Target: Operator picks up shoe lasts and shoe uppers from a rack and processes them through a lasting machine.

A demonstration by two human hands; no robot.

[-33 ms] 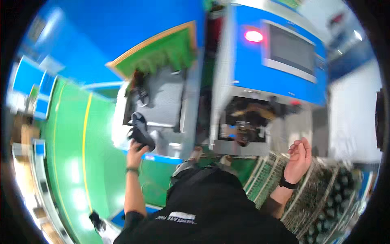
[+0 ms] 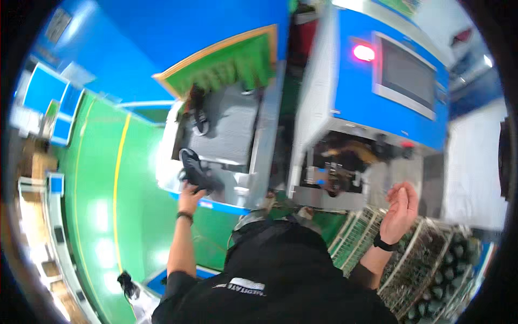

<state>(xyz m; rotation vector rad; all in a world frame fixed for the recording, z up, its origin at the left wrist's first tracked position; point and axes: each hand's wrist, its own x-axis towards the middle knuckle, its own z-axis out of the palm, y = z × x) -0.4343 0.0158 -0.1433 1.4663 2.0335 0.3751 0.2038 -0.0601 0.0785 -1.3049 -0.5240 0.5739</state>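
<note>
Item 1: dark shoe [image 2: 195, 168], pale at its opening, at the near end of the left-hand unit, over the near-left corner. Near end in the left hand; toe or heel cannot be told through the blur.

Item 2: left hand [image 2: 190, 197], fingers and thumb closed about the shoe's near end. Held there, it seems, because that end is nearest the person, leaving the far end free of fingers.

Item 3: right hand [image 2: 400, 210], palm up, fingers loosely curled, half open, nothing visible in it. Held out to the right, apparently unoccupied, just nearer than the blue machine.

Item 4: second shoe [image 2: 200, 121], dark, at the left side of the grey belt [image 2: 226, 129], beyond the first.

Item 5: green fringe curtain [image 2: 226, 73], hung at the belt's far end, presumably to screen the opening yet let things pass.

Item 6: blue machine [image 2: 350, 102], right; dark screen [image 2: 407, 75] facing up, likely for easy reading; red light [image 2: 363, 52] lit.

Item 7: wire rack [image 2: 415, 262], near right, perhaps kept within reach.
</note>
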